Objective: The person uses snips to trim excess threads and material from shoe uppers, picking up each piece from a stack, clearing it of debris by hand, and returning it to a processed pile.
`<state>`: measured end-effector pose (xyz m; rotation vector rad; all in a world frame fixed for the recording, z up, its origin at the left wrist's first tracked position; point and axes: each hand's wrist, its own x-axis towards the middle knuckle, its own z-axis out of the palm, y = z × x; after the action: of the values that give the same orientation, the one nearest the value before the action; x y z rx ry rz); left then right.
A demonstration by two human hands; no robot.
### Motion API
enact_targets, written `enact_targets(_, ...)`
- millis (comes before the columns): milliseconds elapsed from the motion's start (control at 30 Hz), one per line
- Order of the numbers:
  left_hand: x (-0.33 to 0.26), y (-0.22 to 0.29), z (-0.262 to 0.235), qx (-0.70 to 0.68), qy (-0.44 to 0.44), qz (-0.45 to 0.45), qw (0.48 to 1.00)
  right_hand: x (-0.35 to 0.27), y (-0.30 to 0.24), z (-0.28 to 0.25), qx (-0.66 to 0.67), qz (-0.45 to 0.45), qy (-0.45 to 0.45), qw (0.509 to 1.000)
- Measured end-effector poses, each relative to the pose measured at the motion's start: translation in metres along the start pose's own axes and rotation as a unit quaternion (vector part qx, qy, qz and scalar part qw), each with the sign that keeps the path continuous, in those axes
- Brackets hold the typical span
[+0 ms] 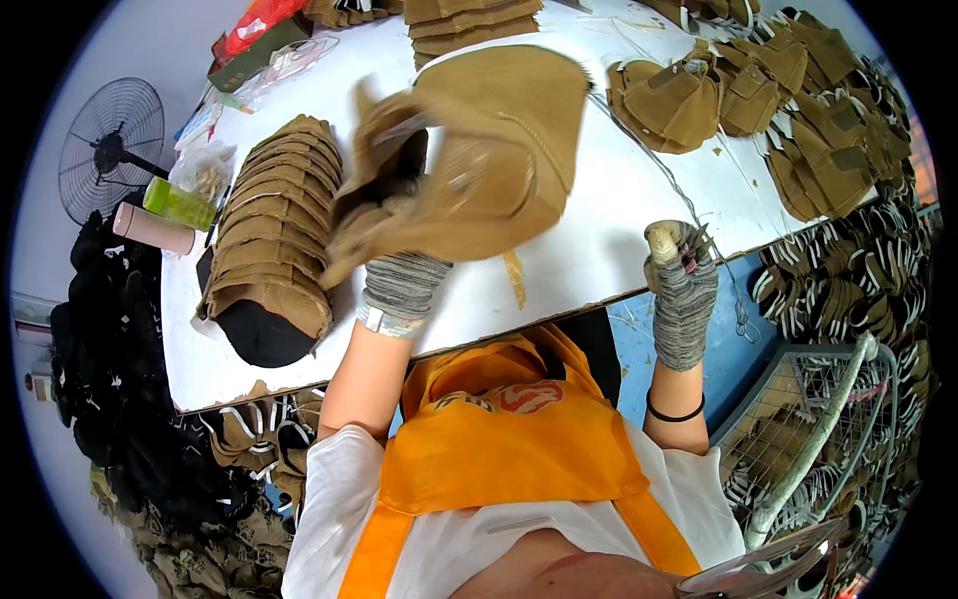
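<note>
My left hand (pixel 407 282), in a grey knit work glove, is closed on a brown suede shoe upper (pixel 489 185) raised over the white table. The upper is smeared by motion and hides most of the fingers. Behind it, a larger brown suede piece (pixel 514 85) shows a pale edge; whether the two are joined I cannot tell. My right hand (pixel 681 265), gloved the same way, hovers off the table's front edge with fingers curled in. Something small and dark shows by its fingertips, too small to name. Left of the held upper lies a row of nested brown uppers (pixel 274 215).
On the white table (pixel 609 215), more brown uppers (pixel 667 105) sit at the far right and a stack (pixel 469 25) at the back. A cord (pixel 664 170) trails over the edge. A wire cart (pixel 798 409) stands right; bottles (pixel 180 205) and a fan (pixel 110 150) are left.
</note>
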<state>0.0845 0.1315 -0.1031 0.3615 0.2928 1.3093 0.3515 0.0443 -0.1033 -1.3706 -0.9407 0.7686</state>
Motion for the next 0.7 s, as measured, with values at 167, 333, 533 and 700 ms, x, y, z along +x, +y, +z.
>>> enact_targets(167,-0.011,-0.006,-0.012,0.007,0.049,0.010,0.999,0.001,0.018,0.008,0.031,0.027,-0.040,0.998)
enact_targets(333,-0.016,-0.009,-0.017,0.001,0.086,0.029,0.996,0.004,0.014,0.006,0.042,0.022,-0.051,0.998)
enact_targets(533,-0.014,-0.007,-0.020,-0.002,0.119,0.059,0.991,0.006,0.035,-0.004,0.058,0.072,-0.066,0.994)
enact_targets(700,-0.028,-0.005,-0.029,-0.012,0.124,0.079,0.989,0.002,0.045,0.000,0.068,0.085,-0.104,0.989)
